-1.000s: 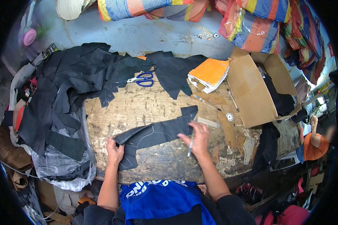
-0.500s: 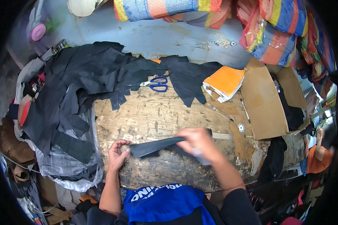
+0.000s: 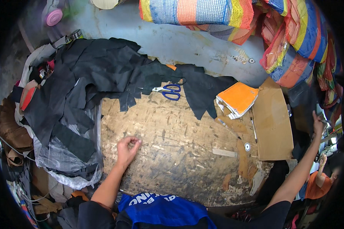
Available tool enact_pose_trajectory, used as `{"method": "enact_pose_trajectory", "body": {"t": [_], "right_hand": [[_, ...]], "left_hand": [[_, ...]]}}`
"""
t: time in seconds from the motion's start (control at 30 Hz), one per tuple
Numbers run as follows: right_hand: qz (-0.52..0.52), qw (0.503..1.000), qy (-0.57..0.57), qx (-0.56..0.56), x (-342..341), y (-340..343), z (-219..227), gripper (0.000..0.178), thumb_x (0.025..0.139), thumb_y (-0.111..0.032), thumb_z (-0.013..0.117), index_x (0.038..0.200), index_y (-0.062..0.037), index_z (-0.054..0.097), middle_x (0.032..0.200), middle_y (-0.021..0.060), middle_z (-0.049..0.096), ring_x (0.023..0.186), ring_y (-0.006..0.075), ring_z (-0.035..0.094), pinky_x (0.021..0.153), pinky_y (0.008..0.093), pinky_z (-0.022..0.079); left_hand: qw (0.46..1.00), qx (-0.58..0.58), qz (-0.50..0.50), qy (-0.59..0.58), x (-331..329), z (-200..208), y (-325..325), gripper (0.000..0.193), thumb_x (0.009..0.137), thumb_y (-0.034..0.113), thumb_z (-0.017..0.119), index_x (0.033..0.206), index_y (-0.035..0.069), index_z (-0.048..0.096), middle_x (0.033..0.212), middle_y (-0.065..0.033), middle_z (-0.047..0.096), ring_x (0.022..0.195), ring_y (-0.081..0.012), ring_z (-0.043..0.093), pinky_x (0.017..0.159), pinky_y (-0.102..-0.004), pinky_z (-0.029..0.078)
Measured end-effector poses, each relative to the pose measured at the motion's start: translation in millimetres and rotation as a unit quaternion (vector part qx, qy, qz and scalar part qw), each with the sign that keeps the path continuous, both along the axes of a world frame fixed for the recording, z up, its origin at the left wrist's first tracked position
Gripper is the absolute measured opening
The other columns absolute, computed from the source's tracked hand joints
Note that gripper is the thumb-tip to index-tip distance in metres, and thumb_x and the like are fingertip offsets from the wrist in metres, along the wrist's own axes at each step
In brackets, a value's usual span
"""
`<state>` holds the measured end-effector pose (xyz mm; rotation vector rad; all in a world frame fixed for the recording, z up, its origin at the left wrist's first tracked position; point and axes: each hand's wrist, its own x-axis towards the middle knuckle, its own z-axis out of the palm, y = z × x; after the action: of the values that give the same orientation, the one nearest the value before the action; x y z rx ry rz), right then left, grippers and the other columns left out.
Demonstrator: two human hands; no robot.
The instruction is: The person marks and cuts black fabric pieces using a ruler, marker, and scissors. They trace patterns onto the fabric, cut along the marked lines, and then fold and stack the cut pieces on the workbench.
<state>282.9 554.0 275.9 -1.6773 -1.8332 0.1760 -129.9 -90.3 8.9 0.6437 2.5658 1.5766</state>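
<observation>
My left hand [image 3: 128, 150] rests above the wooden tabletop [image 3: 168, 152], fingers curled and thumb bent in toward the forefinger, with nothing visible between them. Far to the right, my right hand [image 3: 318, 124] reaches out beside the open cardboard box [image 3: 275, 122]. Its fingers are closed at the edge of a dark, thin sheet of black material [image 3: 301, 101], which hangs over the box and hides much of its inside. Part of the right hand's grip is hard to make out. Blue-handled scissors [image 3: 168, 91] lie beyond my left hand, by the black cut pieces.
A large heap of black sheet material [image 3: 88, 72] covers the left and back. A plastic bag [image 3: 57, 160] sits under it. An orange folded item [image 3: 237, 98], a pen [image 3: 253, 129] and brown scraps [image 3: 241, 158] lie at right. Striped woven bags [image 3: 197, 13] hang behind. Another person [image 3: 319, 185] is at far right.
The black strip held between both hands is gone from the table's middle. My right hand has swung far right to the box, while my left hand stays over the table with fingers curled in.
</observation>
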Motion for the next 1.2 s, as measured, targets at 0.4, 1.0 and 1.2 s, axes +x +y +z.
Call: {"method": "enact_pose_trajectory", "body": {"t": [0.4, 1.0, 1.2], "right_hand": [[0.122, 0.982, -0.134, 0.056, -29.4, 44.1, -36.3, 0.052, 0.067, -0.044, 0.079, 0.077, 0.0037, 0.06, 0.069, 0.0086, 0.06, 0.062, 0.0215, 0.056, 0.063, 0.0346, 0.046], [0.496, 0.746, 0.376, -0.237, -203.2, -324.3, -137.2, 0.022, 0.095, -0.02, 0.05, 0.105, -0.0009, 0.056, 0.083, 0.0157, 0.067, 0.072, 0.025, 0.068, 0.066, 0.0362, 0.057], [0.5, 0.447, 0.598, -0.439, -268.6, -410.5, -140.1, 0.046, 0.082, -0.004, 0.067, 0.12, 0.0027, 0.042, 0.1, 0.0168, 0.059, 0.089, 0.0207, 0.063, 0.07, 0.0321, 0.059]], "left_hand": [[0.919, -0.093, 0.005, 0.382, -153.3, 2.9, 134.0, 0.042, 0.075, 0.021, 0.07, 0.112, 0.003, 0.059, 0.109, -0.0143, 0.062, 0.104, -0.0307, 0.057, 0.089, -0.0377, 0.045], [0.81, 0.303, -0.362, -0.347, -94.5, 136.9, 111.0, 0.038, 0.094, 0.018, 0.049, 0.127, -0.001, 0.047, 0.109, -0.0171, 0.061, 0.097, -0.0294, 0.063, 0.078, -0.0379, 0.056], [0.694, 0.28, -0.46, -0.477, -23.7, 157.5, 80.0, 0.044, 0.093, 0.012, 0.048, 0.131, -0.007, 0.038, 0.117, -0.0235, 0.055, 0.104, -0.0373, 0.059, 0.085, -0.0414, 0.052]]}}
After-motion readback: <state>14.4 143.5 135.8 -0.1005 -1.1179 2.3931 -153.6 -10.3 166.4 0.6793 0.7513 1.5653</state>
